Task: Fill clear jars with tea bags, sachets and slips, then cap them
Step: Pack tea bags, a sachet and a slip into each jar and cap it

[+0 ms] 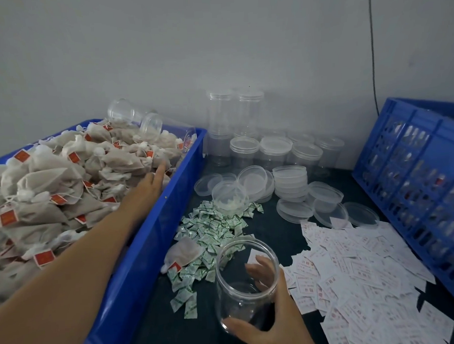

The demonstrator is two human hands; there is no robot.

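Against a grey wall, the dark counter (274, 237) bears a blue bin (155, 228) where the left grip (152, 181) lies with fingers straight upon the tea bags (50, 181), while the right grip (270, 314) curls round an empty jar (232, 290), mouth up, between sachets (210, 230) and slips (357, 270).

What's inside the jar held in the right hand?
The jar looks empty: only fingers of the right hand show through its clear wall. That hand covers part of its lower wall.
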